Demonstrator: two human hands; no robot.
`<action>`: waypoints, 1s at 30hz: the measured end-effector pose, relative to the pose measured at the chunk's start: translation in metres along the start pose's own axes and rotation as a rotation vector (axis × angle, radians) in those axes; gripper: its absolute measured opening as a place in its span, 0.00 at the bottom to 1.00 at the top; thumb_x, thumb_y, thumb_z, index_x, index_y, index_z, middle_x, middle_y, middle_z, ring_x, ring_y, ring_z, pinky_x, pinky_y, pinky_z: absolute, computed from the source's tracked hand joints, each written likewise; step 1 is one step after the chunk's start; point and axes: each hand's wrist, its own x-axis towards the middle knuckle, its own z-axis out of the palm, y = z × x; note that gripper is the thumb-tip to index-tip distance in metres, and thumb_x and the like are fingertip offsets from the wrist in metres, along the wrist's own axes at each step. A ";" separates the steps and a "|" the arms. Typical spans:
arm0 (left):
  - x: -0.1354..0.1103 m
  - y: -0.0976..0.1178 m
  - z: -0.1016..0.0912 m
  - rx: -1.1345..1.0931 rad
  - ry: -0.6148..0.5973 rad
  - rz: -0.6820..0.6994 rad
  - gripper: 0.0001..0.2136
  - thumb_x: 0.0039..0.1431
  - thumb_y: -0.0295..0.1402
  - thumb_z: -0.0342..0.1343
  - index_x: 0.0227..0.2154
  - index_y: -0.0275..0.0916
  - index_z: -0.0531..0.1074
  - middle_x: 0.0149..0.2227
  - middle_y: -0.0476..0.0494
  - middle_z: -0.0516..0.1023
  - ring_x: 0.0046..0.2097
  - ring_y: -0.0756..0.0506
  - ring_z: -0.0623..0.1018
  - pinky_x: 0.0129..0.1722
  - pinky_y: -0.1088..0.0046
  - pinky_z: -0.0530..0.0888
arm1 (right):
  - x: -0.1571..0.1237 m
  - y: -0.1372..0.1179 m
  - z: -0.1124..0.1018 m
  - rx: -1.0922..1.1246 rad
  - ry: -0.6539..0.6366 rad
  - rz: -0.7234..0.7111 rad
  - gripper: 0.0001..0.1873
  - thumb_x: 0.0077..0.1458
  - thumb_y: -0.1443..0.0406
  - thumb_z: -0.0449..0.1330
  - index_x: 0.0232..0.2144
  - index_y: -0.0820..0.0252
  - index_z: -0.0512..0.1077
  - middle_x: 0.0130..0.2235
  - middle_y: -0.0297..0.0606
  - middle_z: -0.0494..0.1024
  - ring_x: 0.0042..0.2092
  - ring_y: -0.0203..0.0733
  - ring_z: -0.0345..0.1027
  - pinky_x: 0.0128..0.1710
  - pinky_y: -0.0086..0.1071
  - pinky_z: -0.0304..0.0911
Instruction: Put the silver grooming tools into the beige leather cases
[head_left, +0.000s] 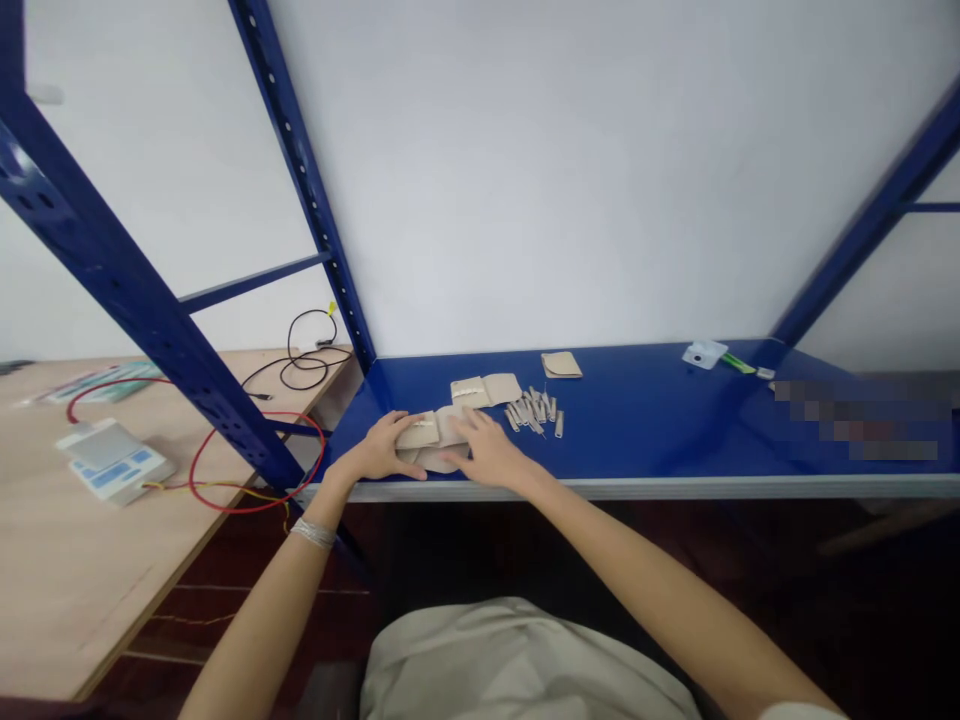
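Observation:
An opened beige folding case (418,431) lies near the shelf's front edge, with small light items along its upper part. My left hand (384,447) grips its left side, thumb below and fingers above. On the right flap, my right hand (486,448) holds the case with bent fingers and partly hides it. Another beige piece (433,460) shows beneath, between my thumbs. Just behind lies a second opened beige case (501,388), also with small items in its left half. A loose pile of small silvery metal pieces, looking like nail clippers (531,408), is right of my hands.
A closed beige case (562,365) lies at the back of the blue shelf (637,420). Farther right are a white packet (704,354) and a green tool (739,364). Blue uprights (300,160) frame the shelf. A wooden table (67,570) at left bears a white device (116,462) and cables.

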 end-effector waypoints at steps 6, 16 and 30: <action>-0.025 0.001 0.001 -0.037 0.197 0.046 0.41 0.37 0.54 0.67 0.54 0.37 0.65 0.56 0.31 0.64 0.60 0.34 0.64 0.61 0.55 0.61 | -0.008 -0.023 0.016 -0.021 0.011 0.028 0.30 0.56 0.46 0.56 0.53 0.57 0.71 0.55 0.51 0.68 0.54 0.59 0.60 0.54 0.50 0.54; -0.017 0.006 -0.023 -0.205 0.262 -0.623 0.42 0.28 0.50 0.69 0.50 0.36 0.67 0.37 0.39 0.78 0.39 0.38 0.79 0.37 0.67 0.73 | 0.036 -0.007 0.008 0.001 -0.084 0.195 0.42 0.47 0.48 0.63 0.60 0.61 0.63 0.59 0.55 0.63 0.60 0.63 0.54 0.56 0.50 0.52; -0.002 0.013 -0.019 -0.550 0.322 -0.418 0.23 0.30 0.36 0.71 0.34 0.33 0.78 0.31 0.45 0.81 0.36 0.40 0.79 0.33 0.69 0.75 | 0.061 -0.012 0.000 0.274 0.002 0.277 0.20 0.36 0.66 0.70 0.36 0.60 0.74 0.40 0.43 0.79 0.44 0.52 0.73 0.40 0.35 0.67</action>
